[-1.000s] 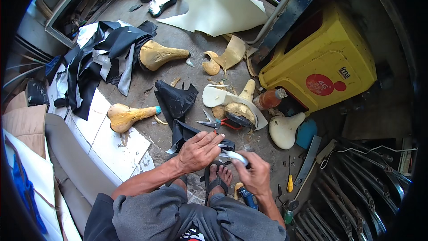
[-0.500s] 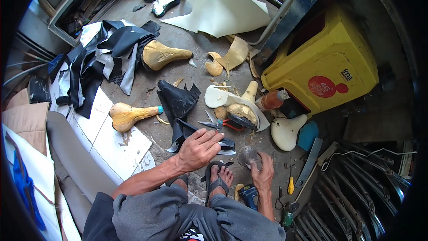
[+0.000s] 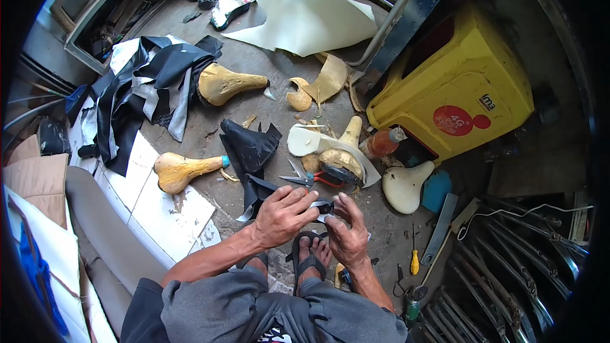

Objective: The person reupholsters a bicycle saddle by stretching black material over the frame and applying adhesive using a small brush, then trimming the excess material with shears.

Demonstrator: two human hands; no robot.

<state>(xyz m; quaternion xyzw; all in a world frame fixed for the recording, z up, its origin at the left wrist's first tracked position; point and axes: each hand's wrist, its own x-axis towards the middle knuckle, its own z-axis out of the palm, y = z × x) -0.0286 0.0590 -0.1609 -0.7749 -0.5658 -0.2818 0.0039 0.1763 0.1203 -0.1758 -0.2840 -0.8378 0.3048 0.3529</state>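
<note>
My left hand [image 3: 284, 218] is closed over a strip of black leatherette [image 3: 259, 192], its pale underside showing along the edge. At that piece's right end, my right hand [image 3: 348, 232] has its thumb and fingers bent around the edge, the fingertips partly hidden. Just beyond the hands lie scissors with red-and-black handles [image 3: 327, 180]. Behind the strip rests a folded black cover [image 3: 251, 146]. A bicycle saddle with a yellow foam top [image 3: 184, 171] lies to the left, and an upturned saddle [image 3: 340, 164] beside white foam sits ahead.
A yellow plastic stool [image 3: 470, 89] lies tipped at right, near an orange-brown bottle [image 3: 384, 142] and a cream saddle [image 3: 406, 185]. Metal frames [image 3: 508, 267] and a yellow-handled screwdriver [image 3: 414, 262] are near right. Black scraps [image 3: 159, 76] and a white sheet [image 3: 305, 22] lie farther off.
My right hand has moved left and up from a round clear object on the floor to the black leatherette's right end. That object no longer shows. My left hand stays on the strip.
</note>
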